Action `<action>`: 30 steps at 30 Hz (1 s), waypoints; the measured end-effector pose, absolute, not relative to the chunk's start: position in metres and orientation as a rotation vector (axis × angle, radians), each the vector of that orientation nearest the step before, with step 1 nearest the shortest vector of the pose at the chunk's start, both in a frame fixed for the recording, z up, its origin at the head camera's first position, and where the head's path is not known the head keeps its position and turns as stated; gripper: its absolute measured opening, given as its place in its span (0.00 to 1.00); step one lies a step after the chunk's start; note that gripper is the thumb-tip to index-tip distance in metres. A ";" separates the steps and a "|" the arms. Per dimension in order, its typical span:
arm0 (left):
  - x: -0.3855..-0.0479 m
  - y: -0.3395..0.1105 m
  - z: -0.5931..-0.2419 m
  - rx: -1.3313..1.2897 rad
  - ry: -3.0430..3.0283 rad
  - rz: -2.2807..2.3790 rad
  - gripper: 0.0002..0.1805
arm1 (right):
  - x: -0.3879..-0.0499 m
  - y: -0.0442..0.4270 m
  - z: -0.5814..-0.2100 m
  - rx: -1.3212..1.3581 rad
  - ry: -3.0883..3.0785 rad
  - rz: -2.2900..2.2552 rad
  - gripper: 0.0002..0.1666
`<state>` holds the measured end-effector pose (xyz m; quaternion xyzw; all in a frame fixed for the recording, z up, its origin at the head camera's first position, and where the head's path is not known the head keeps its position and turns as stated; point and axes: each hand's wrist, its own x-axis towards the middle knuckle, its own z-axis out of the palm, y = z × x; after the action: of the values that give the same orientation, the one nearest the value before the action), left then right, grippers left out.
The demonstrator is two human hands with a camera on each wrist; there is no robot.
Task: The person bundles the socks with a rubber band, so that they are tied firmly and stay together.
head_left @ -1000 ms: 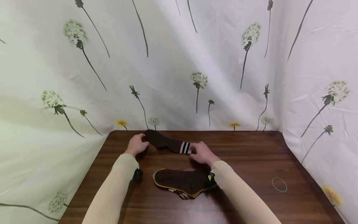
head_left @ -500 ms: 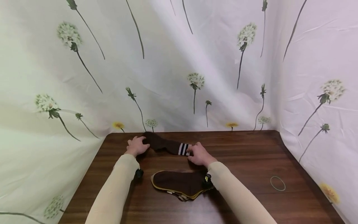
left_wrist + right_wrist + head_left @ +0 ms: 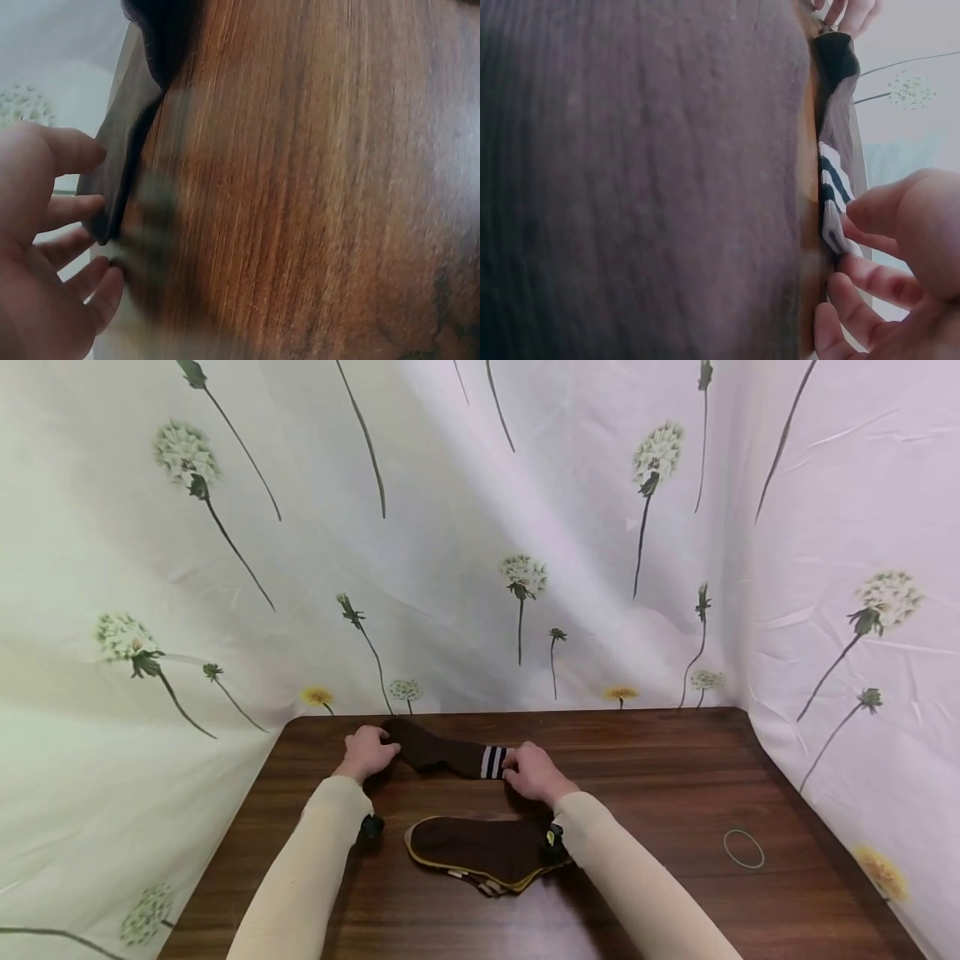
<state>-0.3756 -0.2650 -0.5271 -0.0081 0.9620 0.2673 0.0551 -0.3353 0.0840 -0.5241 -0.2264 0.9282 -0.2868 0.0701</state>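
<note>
A dark brown sock (image 3: 446, 755) with a striped white and navy cuff lies stretched along the far part of the table. At its toe, my left hand (image 3: 366, 753) touches the fabric with thumb and forefinger set apart, as the left wrist view shows. My right hand (image 3: 534, 772) pinches the striped cuff (image 3: 832, 191) between thumb and forefinger, its other fingers loosely bent. Nearer to me lies a flat stack of brown socks (image 3: 480, 847) with yellow edging and striped cuffs peeking out below. My right wrist and its camera cover the stack's right end.
A thin pale green ring-shaped band (image 3: 744, 849) lies at the right of the wooden table (image 3: 637, 877). White curtains (image 3: 450, 610) printed with dandelions hang against the table's back and right edges.
The sock's toe has shifted slightly towards me and the sock lies a little straighter. Both hands stay at its ends. The head view has turned slightly.
</note>
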 end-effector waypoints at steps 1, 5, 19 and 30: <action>-0.375 -0.265 -0.528 -0.015 2.926 0.827 0.26 | -0.335 0.084 -0.525 -0.666 2.797 -0.877 0.12; -0.374 -0.267 -0.529 -0.031 2.947 0.893 0.22 | -0.336 0.083 -0.528 -0.597 2.837 -0.938 0.09; -0.355 -0.272 -0.519 -0.002 2.913 1.031 0.14 | -0.332 0.088 -0.523 -0.355 2.870 -0.905 0.10; -0.345 -0.280 -0.505 0.100 2.699 1.225 0.22 | -0.324 0.096 -0.511 -0.383 2.941 -0.933 0.09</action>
<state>-0.3452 -0.2801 -0.5048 0.0335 0.9066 0.4115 0.0879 -0.3238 0.0963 -0.5113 -0.1231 0.9458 -0.3002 0.0163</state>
